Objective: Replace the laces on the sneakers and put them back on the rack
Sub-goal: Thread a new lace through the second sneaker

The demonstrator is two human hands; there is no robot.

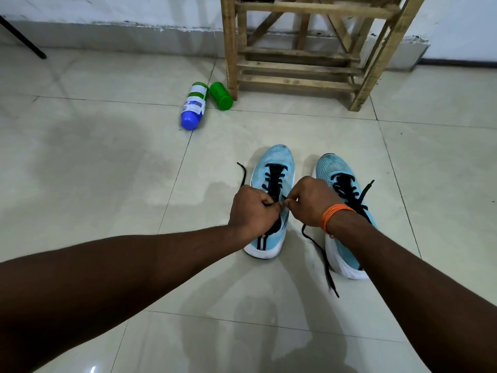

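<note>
- Pale tiled floor (94,162), wooden rack (295,82) against the far wall.
- I see the left sneaker (274,157) and right sneaker (329,165) side by side on the floor, near the rack.
- Left hand (251,208) and right hand (309,200) both pinch the black lace (274,173) over the left sneaker, fingers curled tight.
- The right sneaker's loose lace (326,265) trails on the floor.

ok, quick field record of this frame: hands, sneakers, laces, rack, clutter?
left hand: pinches black lace over left-side sneaker
right hand: pinches same lace
right-side sneaker: on floor, laced, untied, loose ends trailing
rack: wooden, behind both sneakers, by wall
bottle: lying on floor beside green container
</note>
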